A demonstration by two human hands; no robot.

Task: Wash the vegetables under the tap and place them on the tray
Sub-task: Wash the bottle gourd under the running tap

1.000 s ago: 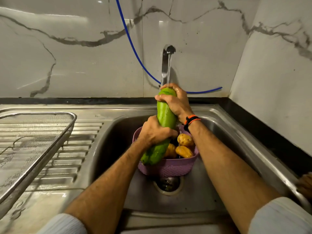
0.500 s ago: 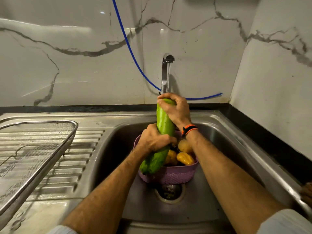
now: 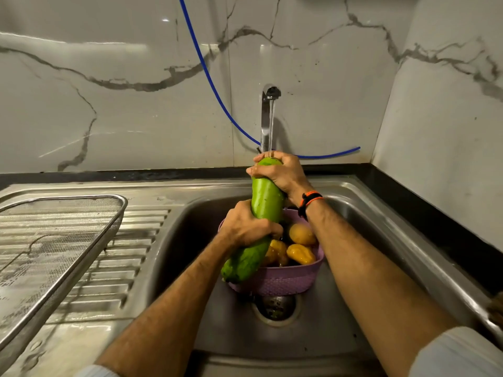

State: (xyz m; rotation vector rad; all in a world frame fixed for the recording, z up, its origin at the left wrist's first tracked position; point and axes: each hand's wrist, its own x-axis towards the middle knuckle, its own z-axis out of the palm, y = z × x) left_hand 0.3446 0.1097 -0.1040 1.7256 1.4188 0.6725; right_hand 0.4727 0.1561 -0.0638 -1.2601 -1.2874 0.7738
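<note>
Gripping green gourd (image 3: 265, 202) under running tap (image 3: 270, 115), both hands.

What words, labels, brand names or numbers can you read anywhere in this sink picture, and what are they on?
None: no readable text shows.
The tap, purple basket, mesh tray, sink, green gourd and orange wristband bear no lettering that shows.
The marble wall carries only grey veins.
</note>
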